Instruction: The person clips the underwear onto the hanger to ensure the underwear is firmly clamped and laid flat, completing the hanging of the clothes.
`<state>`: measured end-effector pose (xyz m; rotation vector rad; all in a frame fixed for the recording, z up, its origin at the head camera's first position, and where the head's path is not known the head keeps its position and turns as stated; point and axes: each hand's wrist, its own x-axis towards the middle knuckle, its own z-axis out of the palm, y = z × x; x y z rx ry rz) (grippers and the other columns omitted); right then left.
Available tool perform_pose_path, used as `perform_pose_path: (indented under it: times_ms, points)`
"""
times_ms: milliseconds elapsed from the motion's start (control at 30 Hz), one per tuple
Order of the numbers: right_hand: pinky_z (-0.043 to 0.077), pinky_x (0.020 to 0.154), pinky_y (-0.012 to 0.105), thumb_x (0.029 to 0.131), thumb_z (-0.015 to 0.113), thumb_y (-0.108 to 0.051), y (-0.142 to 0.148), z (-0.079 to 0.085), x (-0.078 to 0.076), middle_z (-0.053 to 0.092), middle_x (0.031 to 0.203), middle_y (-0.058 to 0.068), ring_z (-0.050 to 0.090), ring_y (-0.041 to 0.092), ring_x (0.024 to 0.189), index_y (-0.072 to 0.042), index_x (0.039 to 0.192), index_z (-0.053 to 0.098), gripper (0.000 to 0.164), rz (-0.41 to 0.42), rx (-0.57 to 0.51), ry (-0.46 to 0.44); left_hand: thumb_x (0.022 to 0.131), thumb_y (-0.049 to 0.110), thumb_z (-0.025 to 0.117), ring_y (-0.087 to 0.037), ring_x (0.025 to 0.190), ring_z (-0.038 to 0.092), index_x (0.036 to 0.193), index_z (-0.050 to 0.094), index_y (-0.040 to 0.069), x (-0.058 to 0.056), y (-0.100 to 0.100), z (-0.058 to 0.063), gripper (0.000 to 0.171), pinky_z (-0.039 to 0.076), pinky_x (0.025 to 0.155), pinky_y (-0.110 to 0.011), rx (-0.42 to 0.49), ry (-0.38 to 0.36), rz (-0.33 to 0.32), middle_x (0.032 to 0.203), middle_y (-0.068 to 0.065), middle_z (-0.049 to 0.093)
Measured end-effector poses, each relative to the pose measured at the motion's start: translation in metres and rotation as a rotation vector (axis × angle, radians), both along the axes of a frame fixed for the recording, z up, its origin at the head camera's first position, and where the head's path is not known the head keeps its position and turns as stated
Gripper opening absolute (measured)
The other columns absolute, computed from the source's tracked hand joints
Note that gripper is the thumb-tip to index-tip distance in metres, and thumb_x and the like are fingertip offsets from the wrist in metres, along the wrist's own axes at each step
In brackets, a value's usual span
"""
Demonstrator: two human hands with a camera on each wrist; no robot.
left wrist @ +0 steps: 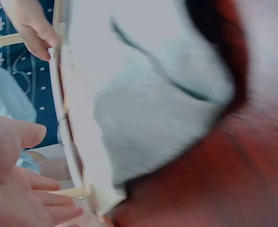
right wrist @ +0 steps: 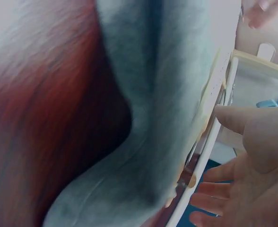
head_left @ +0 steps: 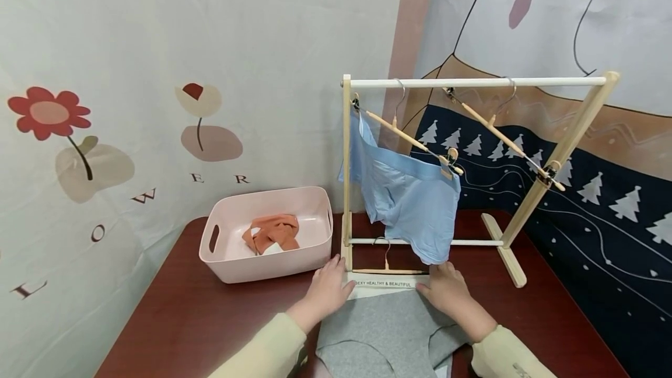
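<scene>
In the head view, the left hand and right hand stretch forward, fingers loosely straight, at either end of a strip reading "SEXY HEALTHY & BEAUTIFUL"; one grey shirt lies at the table's near edge; three hangers show. Left wrist: left hand's fingers extended. Right wrist: right hand likewise, thumb apart.
</scene>
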<state>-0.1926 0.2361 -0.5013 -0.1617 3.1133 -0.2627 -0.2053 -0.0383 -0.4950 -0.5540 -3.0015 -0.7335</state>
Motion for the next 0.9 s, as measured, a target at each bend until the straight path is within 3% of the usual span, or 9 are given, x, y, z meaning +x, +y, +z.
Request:
perform_pose_path:
  times_ms: [100,233,333,500,600,733,900]
  points:
    - [0.039,0.095,0.056,0.087,0.065,-0.037,-0.009,-0.001,-0.004,0.047,0.136,0.026,0.044,0.045,0.124,0.011,0.133,0.043,0.070,0.029,-0.008,0.030,0.092,0.022,0.059,-0.039,0.127,0.046,0.135,0.045,-0.006,-0.006,0.004,0.014,0.053,0.039,0.102,-0.051,0.163,0.040,0.001,0.138,-0.025,0.046]
    - [0.041,0.094,0.053,0.085,0.067,-0.035,-0.020,-0.003,-0.011,0.059,0.123,0.022,0.057,0.041,0.109,0.008,0.125,0.054,0.060,0.078,-0.013,0.054,0.093,0.015,0.056,-0.036,0.121,0.050,0.134,0.046,-0.005,-0.017,0.009,0.038,0.047,0.042,0.100,-0.048,0.365,0.093,0.021,0.132,-0.023,0.051]
    - [0.042,0.092,0.053,0.086,0.067,-0.034,-0.026,-0.005,-0.017,0.060,0.121,0.020,0.060,0.038,0.104,0.005,0.120,0.058,0.052,0.082,-0.033,0.045,0.092,0.010,0.055,-0.035,0.110,0.055,0.131,0.048,-0.005,-0.028,0.012,0.054,0.042,0.045,0.093,-0.046,0.496,0.139,0.077,0.124,-0.022,0.053]
    - [0.045,0.088,0.051,0.088,0.065,-0.034,-0.032,-0.008,-0.025,0.054,0.128,0.020,0.057,0.037,0.108,0.000,0.120,0.058,0.047,0.045,-0.122,-0.033,0.090,0.007,0.056,-0.035,0.102,0.057,0.129,0.045,-0.004,-0.041,0.018,0.081,0.042,0.047,0.090,-0.046,0.676,0.131,0.194,0.119,-0.023,0.052]
    - [0.046,0.088,0.050,0.089,0.064,-0.033,-0.034,-0.008,-0.029,0.049,0.133,0.022,0.055,0.038,0.112,-0.001,0.123,0.058,0.047,0.016,-0.176,-0.101,0.093,0.011,0.054,-0.036,0.115,0.051,0.136,0.039,-0.003,-0.050,0.020,0.095,0.048,0.042,0.099,-0.047,0.709,0.123,0.224,0.129,-0.024,0.048]
    - [0.046,0.089,0.050,0.089,0.062,-0.033,-0.038,-0.008,-0.037,0.047,0.136,0.024,0.051,0.039,0.117,-0.002,0.123,0.058,0.046,-0.019,-0.196,-0.134,0.099,0.016,0.047,-0.034,0.130,0.041,0.144,0.030,-0.001,-0.066,0.020,0.109,0.051,0.035,0.108,-0.044,0.689,0.149,0.193,0.140,-0.021,0.042]
    - [0.048,0.078,0.041,0.088,0.064,-0.031,-0.048,-0.010,-0.050,0.057,0.108,0.015,0.057,0.028,0.094,-0.005,0.100,0.064,0.029,-0.034,-0.222,-0.084,0.102,0.019,0.041,-0.033,0.132,0.040,0.147,0.027,0.000,-0.082,0.018,0.119,0.051,0.033,0.109,-0.045,0.638,0.170,0.102,0.145,-0.018,0.040]
